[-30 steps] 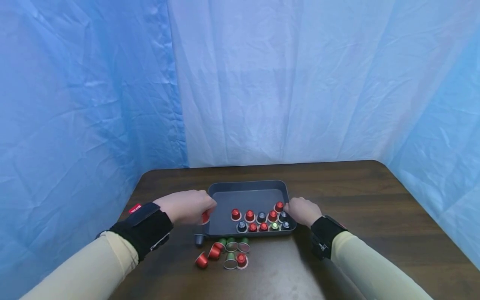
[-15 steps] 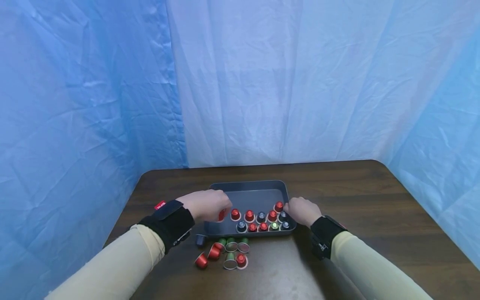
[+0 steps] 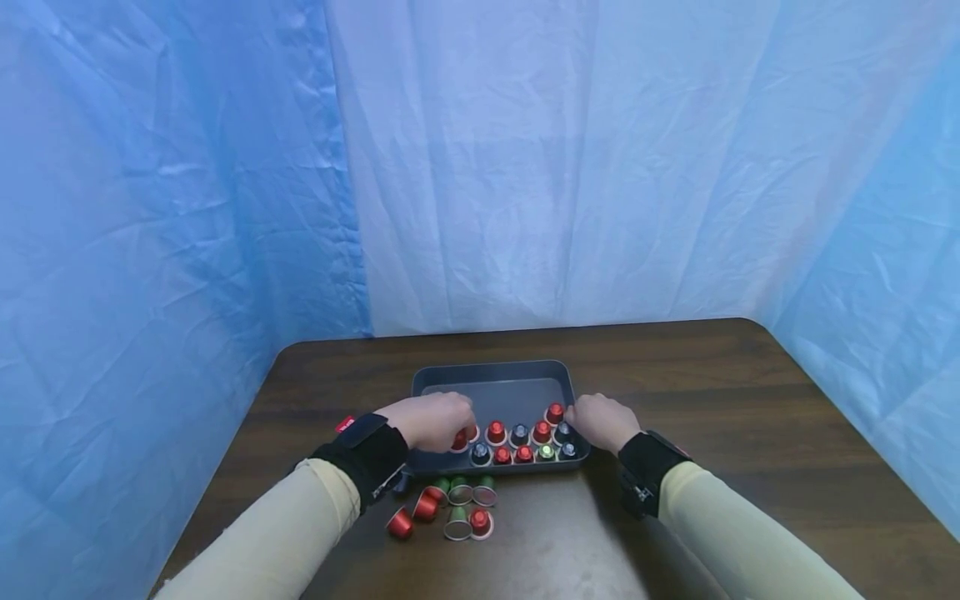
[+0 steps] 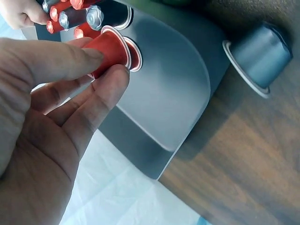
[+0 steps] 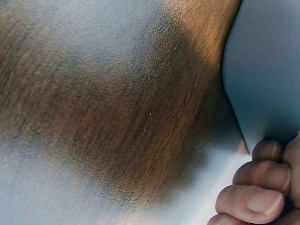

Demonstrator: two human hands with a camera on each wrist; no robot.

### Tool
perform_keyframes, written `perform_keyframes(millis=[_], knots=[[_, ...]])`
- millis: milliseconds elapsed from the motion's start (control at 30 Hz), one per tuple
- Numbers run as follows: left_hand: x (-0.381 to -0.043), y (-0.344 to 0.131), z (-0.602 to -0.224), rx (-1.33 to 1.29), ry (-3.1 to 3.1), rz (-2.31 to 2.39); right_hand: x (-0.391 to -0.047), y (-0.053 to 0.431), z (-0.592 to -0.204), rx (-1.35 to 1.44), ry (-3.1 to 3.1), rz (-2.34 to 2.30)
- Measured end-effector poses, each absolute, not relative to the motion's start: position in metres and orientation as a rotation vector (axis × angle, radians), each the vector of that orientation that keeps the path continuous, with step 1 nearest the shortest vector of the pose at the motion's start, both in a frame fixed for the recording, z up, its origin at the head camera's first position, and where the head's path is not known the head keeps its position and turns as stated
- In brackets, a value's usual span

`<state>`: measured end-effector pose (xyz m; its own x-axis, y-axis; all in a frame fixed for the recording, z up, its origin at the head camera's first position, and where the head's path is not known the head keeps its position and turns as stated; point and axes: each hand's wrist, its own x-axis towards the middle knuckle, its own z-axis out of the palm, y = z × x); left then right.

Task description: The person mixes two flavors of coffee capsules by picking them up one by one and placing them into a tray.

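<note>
In the left wrist view, my left hand (image 4: pixel 56 103) pinches a red coffee capsule (image 4: pixel 110 51) between thumb and fingers, tilted over the grey tray (image 4: pixel 164 93). Another red capsule's rim shows right behind it. From the head view, this left hand (image 3: pixel 433 421) is low over the tray's near left part, beside the standing capsules. My right hand (image 3: pixel 606 421) grips the tray's right edge, its fingers (image 5: pixel 253 201) curled at the outer wall in the right wrist view. Inside the tray, red, dark blue and green capsules (image 3: pixel 524 454) stand rim down in two rows, with one red capsule (image 3: pixel 554 413) behind them.
Loose red capsules (image 3: pixel 400 523) and green capsules (image 3: pixel 457 525) lie on the dark wooden table (image 3: pixel 555 542) in front of the tray. A dark blue capsule (image 4: pixel 262 58) lies on its side off the tray's near left corner. Blue sheeting (image 3: pixel 480 167) hangs behind the table.
My left hand has moved right with the red capsule, from beyond the tray's left edge to low beside the back row. My right hand has stayed at the tray's right edge.
</note>
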<state>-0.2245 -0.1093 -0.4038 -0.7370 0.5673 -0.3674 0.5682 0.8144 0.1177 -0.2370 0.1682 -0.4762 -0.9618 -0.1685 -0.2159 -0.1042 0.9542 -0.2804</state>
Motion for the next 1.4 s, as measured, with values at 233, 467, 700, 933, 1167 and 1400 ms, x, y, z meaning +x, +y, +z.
perform_keyframes(millis=[233, 467, 700, 933, 1167, 1400], knots=[[-0.228, -0.109, -0.415, 0.864, 2.586, -0.014, -0.238, 0.168, -0.476, -0.204, 2.870, -0.401], [-0.229, -0.111, -0.426, 0.856, 2.569, 0.019, -0.237, 0.168, -0.477, -0.193, 2.872, -0.418], [-0.227, -0.110, -0.428, 0.861, 2.568, 0.022, -0.238, 0.167, -0.476, -0.151, 2.859, -0.435], [-0.223, -0.112, -0.428, 0.846, 2.573, 0.040, -0.237, 0.168, -0.478, -0.189, 2.867, -0.411], [-0.222, -0.112, -0.431, 0.869, 2.582, 0.026, -0.236, 0.169, -0.479, -0.226, 2.893, -0.389], [-0.222, -0.112, -0.433, 0.864, 2.588, 0.019, -0.236, 0.169, -0.477, -0.207, 2.896, -0.397]])
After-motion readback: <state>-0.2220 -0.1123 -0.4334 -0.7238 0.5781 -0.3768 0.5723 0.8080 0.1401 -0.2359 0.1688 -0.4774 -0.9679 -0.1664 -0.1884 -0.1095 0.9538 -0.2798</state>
